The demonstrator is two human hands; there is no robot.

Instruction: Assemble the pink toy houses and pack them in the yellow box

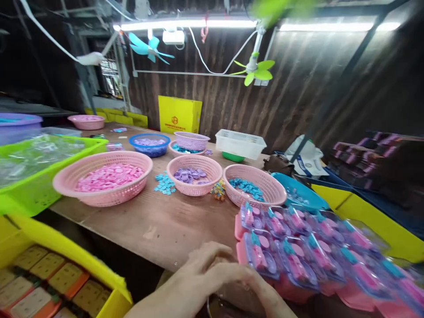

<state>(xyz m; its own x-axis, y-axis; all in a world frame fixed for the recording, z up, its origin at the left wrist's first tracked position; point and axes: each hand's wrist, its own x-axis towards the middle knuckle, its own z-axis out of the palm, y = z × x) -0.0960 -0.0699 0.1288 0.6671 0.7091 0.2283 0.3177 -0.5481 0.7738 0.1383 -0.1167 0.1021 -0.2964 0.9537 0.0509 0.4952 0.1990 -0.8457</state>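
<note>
My left hand point(202, 270) lies at the near edge of the wooden table point(159, 225), its fingers curled and pressed against my right hand point(265, 297). Only the back of my right hand shows; its fingers are hidden. Beneath both hands a dark round rim point(215, 305) peeks out, and I cannot tell what it is. Just right of my hands lie overlapping rows of clear blister packs point(298, 260) holding pink, purple and teal pieces.
Three pink baskets stand mid-table: pink discs point(102, 176), purple pieces point(194, 174), teal pieces point(253, 187). Loose teal pieces point(164, 183) lie between them. A green crate point(20, 194) sits left, a yellow crate of cards point(109, 282) below it, and a white bin point(240, 142) and yellow box point(179, 114) behind.
</note>
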